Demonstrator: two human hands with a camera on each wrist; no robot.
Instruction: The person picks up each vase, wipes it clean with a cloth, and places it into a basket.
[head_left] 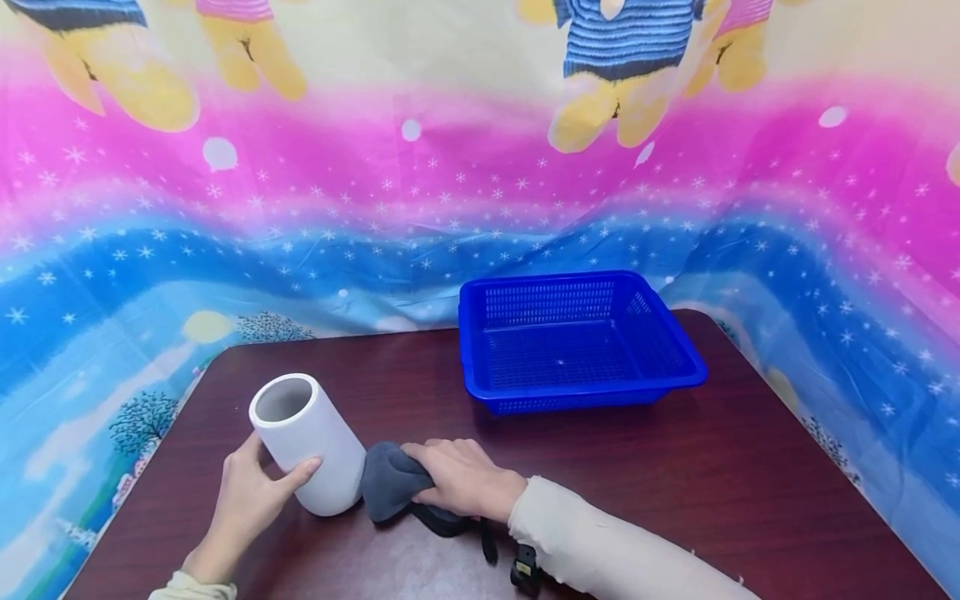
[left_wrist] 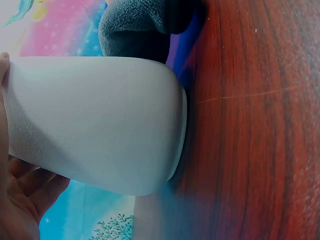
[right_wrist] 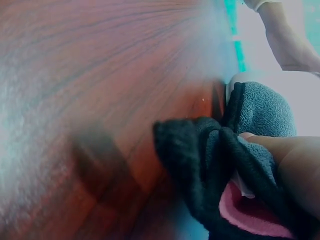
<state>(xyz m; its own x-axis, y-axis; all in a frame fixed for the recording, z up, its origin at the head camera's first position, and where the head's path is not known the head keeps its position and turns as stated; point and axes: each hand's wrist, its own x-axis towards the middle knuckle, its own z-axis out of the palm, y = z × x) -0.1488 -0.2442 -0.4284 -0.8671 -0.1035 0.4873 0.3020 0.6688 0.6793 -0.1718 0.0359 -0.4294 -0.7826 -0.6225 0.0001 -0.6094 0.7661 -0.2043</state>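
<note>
My left hand [head_left: 251, 496] grips a white, open-topped cylindrical container [head_left: 330, 458] from its left side, with the thumb across the front. The container leans to the left, its rounded base low over the table. From the right, my right hand [head_left: 465, 479] pinches a bunched dark grey cloth [head_left: 390, 483] against the container's lower side. In the right wrist view the cloth [right_wrist: 262, 110] has a fuzzy surface, black edging and a pink patch inside its folds. The left wrist view has the container's smooth wall [left_wrist: 100, 115] close up, with the cloth beside it.
A blue plastic basket [head_left: 585, 392] with perforated sides stands at the back right of the dark red-brown wooden table [head_left: 712, 467]. A small black device [head_left: 525, 571] is by the right sleeve. A colourful printed curtain [head_left: 420, 183] hangs behind and around the table.
</note>
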